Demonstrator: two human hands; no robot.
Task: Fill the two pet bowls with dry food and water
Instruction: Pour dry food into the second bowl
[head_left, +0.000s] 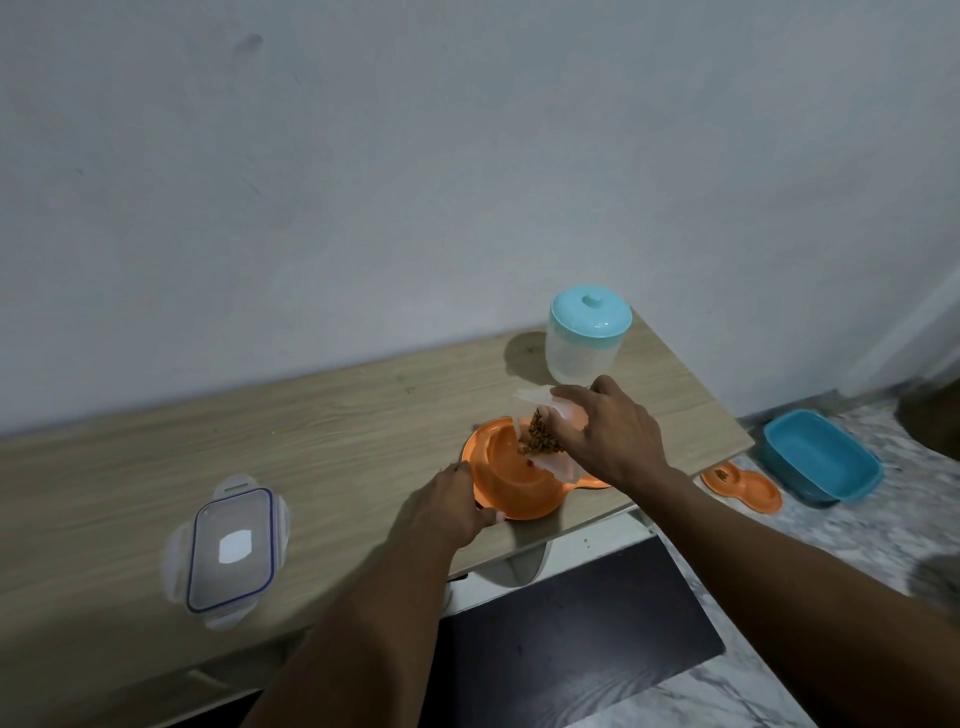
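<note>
Left hand (451, 506) grips the orange bowl (506, 480) rim. Right hand (608, 431) grasps a tilted clear tub (548, 436) of kibble (540, 439) over it. Second bowl hidden.

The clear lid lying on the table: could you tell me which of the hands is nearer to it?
Left. The left hand steadies the orange bowl nearer the lid; the right hand is farther.

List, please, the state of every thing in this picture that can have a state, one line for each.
Clear container: tilted, lid off, kibble at its mouth.
Container lid: flat on the table, apart.
Orange double bowl: on the table, near well almost empty.
Right hand: gripping the container.
Left hand: on the bowl's rim.
Teal-lidded jar: upright, closed.
Second orange bowl: on the floor, some kibble inside.
</note>
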